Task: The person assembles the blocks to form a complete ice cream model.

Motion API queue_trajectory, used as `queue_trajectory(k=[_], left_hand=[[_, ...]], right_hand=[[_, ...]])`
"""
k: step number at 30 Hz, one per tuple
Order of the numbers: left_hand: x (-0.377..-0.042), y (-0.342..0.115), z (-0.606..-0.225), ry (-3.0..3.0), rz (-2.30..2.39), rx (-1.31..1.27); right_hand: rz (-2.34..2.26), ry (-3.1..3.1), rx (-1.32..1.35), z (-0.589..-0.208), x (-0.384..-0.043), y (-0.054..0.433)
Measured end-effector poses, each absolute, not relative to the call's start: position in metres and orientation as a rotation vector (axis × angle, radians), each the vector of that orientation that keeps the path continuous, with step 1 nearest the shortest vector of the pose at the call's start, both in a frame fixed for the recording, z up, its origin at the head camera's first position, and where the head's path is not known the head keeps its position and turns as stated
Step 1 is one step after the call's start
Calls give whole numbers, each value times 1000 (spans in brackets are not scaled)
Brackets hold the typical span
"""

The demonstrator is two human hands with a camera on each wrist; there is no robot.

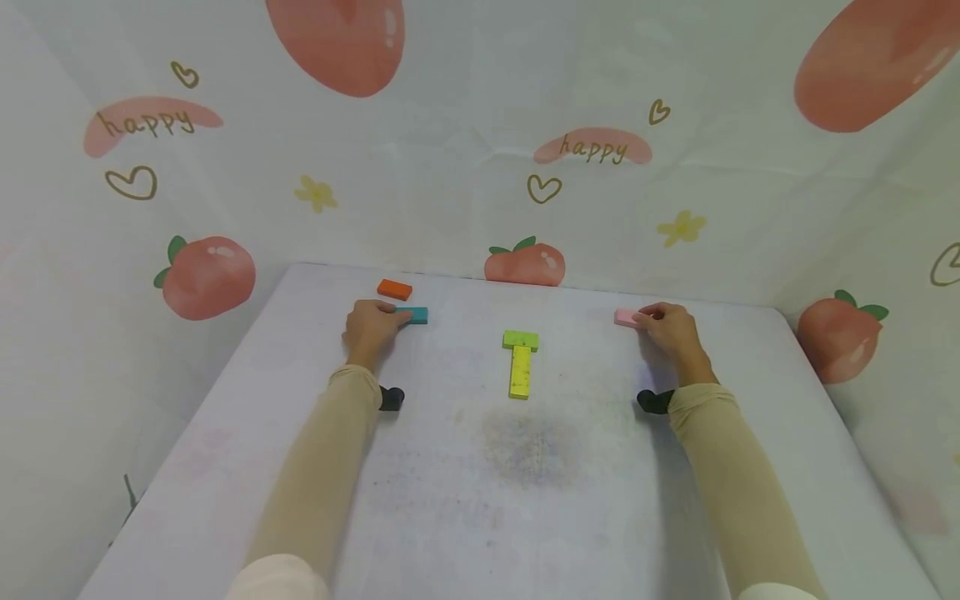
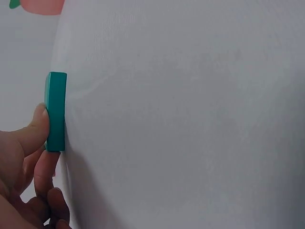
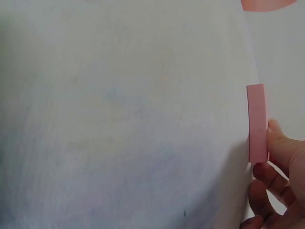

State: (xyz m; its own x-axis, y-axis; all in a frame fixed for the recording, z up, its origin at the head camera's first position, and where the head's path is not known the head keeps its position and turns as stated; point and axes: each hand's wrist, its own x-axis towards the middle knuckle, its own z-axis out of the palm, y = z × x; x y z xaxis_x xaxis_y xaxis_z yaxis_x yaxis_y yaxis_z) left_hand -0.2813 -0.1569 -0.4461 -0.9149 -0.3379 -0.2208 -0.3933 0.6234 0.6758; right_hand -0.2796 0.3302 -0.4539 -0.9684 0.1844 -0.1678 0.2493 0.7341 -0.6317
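Note:
At the back left of the table, my left hand (image 1: 367, 330) pinches a teal block (image 1: 417, 316) near one end. In the left wrist view the thumb lies along the side of the teal block (image 2: 56, 112), with fingers behind and under it. My right hand (image 1: 673, 335) grips a pink block (image 1: 624, 317) at the back right. The right wrist view shows the thumb against one side of the pink block (image 3: 257, 124) near its lower end. Between the hands, a green block (image 1: 521, 340) lies crosswise at the top of a yellow block (image 1: 520, 372), forming a T.
Just behind the left hand lies an orange block (image 1: 394, 289). A white cloth covers the table (image 1: 450, 517), with a dark smudge near its middle. Behind it rises a white curtain (image 1: 450, 167) printed with peaches. Black wrist mounts (image 1: 391, 398) stick out inward from the sleeves.

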Motion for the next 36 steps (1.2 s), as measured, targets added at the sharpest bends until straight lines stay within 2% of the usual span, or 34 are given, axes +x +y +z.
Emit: queue_trajectory(k=[36], left_hand=[[-288, -104, -451, 2833, 1149, -506]], right_hand=[[-1075, 2870, 229, -459, -294, 274]])
